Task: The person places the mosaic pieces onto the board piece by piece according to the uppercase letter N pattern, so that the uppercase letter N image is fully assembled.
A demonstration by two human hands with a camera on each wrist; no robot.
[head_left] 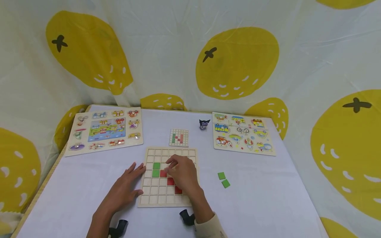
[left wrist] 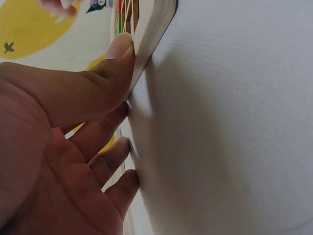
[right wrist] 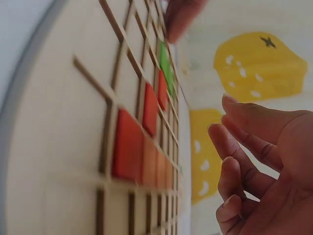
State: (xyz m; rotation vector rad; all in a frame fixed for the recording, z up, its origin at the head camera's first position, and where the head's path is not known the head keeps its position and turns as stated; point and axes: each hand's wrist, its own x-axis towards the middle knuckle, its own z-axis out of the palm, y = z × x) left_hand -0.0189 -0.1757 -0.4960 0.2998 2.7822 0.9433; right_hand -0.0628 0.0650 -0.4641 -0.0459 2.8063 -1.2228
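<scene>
A wooden grid board (head_left: pixel 166 205) lies in front of me. Two green tiles (head_left: pixel 156 166) sit in its left part, with red tiles (head_left: pixel 170 181) stepping down rightward from them. My left hand (head_left: pixel 123 190) rests against the board's left edge; in the left wrist view its thumb (left wrist: pixel 122 46) touches the rim, fingers spread below. Over the grid hovers my right hand (head_left: pixel 186 173), covering several cells. The right wrist view shows its fingers (right wrist: pixel 227 171) loosely bent with nothing between them. A row of orange-red tiles (right wrist: pixel 149 161) adjoins the nearest red tile there.
Two loose green tiles (head_left: pixel 226 183) lie right of the board. Behind it lies a small pattern card (head_left: pixel 179 131), with a dark figurine (head_left: pixel 204 124) beside it. Picture puzzle boards stand at back left (head_left: pixel 78 138) and back right (head_left: pixel 220 132). A fruit-print curtain (head_left: pixel 166 49) hangs behind.
</scene>
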